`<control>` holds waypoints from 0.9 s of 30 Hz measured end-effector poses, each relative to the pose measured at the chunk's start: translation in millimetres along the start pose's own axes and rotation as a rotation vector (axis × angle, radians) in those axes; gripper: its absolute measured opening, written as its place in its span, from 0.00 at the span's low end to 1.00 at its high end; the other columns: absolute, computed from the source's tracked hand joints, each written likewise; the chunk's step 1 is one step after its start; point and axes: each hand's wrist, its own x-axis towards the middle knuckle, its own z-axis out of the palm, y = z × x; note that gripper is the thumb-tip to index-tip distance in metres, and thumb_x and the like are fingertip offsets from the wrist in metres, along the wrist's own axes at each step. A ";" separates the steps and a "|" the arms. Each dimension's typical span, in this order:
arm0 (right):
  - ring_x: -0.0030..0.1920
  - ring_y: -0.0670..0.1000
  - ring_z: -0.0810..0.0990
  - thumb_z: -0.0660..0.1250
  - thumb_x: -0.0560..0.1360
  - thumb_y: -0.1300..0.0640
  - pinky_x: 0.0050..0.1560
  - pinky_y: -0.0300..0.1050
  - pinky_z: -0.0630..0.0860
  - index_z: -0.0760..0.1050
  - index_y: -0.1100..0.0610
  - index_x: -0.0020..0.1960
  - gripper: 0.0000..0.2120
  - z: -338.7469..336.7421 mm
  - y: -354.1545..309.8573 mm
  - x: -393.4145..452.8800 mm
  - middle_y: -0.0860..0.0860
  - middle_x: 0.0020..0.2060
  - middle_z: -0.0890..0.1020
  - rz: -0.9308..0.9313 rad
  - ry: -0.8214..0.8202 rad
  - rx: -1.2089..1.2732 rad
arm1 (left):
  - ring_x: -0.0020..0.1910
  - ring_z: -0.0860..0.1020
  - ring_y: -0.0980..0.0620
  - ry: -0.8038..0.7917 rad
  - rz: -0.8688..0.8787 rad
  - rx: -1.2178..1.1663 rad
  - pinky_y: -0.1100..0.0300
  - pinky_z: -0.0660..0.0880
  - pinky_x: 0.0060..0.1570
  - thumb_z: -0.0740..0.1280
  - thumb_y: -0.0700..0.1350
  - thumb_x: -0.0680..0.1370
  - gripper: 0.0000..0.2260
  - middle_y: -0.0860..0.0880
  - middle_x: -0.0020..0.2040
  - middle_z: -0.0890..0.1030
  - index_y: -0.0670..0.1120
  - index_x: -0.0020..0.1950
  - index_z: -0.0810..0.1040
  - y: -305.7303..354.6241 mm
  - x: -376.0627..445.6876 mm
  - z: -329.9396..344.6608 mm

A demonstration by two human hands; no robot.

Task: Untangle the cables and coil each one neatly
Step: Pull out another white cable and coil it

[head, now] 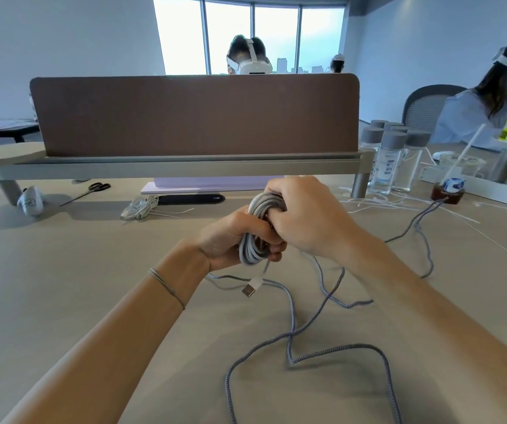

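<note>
Hands: left hand (231, 237) and right hand (304, 212) both curl round one grey coiled cable (257, 237), above the tabletop (62, 270).
Loose cables: one braided cable (292, 341), possibly two.
Bottles: about six (394, 157).

Bright, even daylight from the tall windows (247, 35) at the back, panes blown out to near white, soft shadows on the table (62, 286) under the shelf, wide-angle bending at the edges, centre sharp, far right slightly blurred
</note>
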 end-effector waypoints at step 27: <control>0.20 0.47 0.67 0.64 0.79 0.52 0.30 0.49 0.72 0.72 0.54 0.24 0.25 -7.9 3.5 -8.2 0.48 0.18 0.71 -0.091 -0.203 0.114 | 0.42 0.79 0.41 -0.270 -0.261 0.545 0.52 0.75 0.48 0.75 0.49 0.69 0.16 0.38 0.38 0.80 0.36 0.42 0.79 14.1 -0.9 0.1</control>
